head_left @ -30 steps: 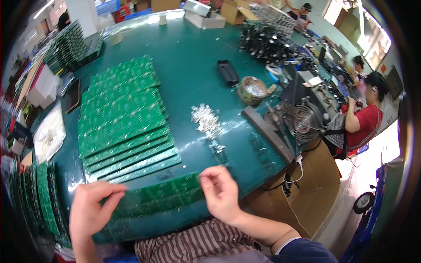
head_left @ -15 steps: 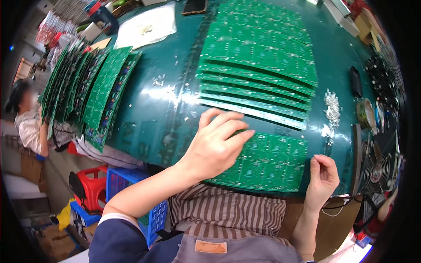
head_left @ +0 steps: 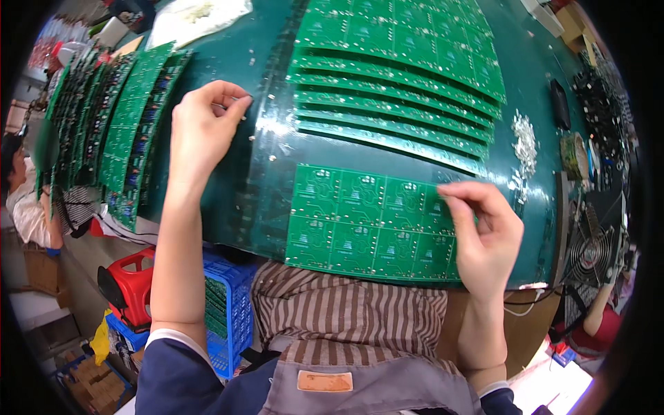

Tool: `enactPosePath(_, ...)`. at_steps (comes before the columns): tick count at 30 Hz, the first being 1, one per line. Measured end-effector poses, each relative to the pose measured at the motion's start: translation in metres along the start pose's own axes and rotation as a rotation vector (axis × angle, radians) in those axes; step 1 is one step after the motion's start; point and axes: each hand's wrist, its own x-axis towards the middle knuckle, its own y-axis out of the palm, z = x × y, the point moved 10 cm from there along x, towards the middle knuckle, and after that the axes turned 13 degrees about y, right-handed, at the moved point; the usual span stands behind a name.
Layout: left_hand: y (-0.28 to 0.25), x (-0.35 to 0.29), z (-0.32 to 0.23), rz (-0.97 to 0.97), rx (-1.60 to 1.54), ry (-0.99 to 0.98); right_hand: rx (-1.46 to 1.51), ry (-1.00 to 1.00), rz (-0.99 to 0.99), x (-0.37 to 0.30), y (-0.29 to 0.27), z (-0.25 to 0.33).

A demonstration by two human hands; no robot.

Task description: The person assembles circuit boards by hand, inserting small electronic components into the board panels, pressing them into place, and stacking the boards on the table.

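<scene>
A green circuit board panel (head_left: 356,232) lies flat at the table's near edge. Over its right end is my right hand (head_left: 487,238), thumb and forefinger pinched near the panel's far edge; anything between the tips is too small to name. My left hand (head_left: 204,128) is raised left of the panel, its fingertips drawn together beside scattered tiny parts (head_left: 272,158). What that pinch holds, if anything, cannot be made out. Beyond the panel, more green circuit boards (head_left: 398,76) lie overlapping in a stepped stack. A heap of small silvery parts (head_left: 526,145) sits to the right.
Populated circuit boards (head_left: 128,117) stand upright in a row at the left. A white sheet (head_left: 194,21) lies at the far left. Along the right are a tape roll (head_left: 573,155), a black object (head_left: 559,104) and a fan (head_left: 588,259). A blue crate (head_left: 238,311) and red stool (head_left: 131,287) stand below.
My left hand has left the panel and swung up to the left, fingers now pinched. My right hand has moved from beside the panel to over its right end. The view has shifted slightly.
</scene>
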Motion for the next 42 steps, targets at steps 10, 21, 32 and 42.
enactPosePath(10,0.008,-0.001,-0.022,-0.044,0.122,0.241,-0.275,-0.138,0.04,0.018,0.035,-0.009)
enactPosePath(21,-0.009,-0.023,-0.027,-0.11,-0.201,0.154,-0.342,-0.139,0.028,0.02,0.043,-0.015)
enactPosePath(32,0.058,-0.052,-0.105,0.152,-0.524,0.229,-0.45,-0.304,-0.003,0.014,0.045,-0.004)
enactPosePath(42,0.086,-0.055,-0.15,0.138,-0.15,0.507,-0.4,-0.175,-0.015,0.022,-0.008,-0.011)
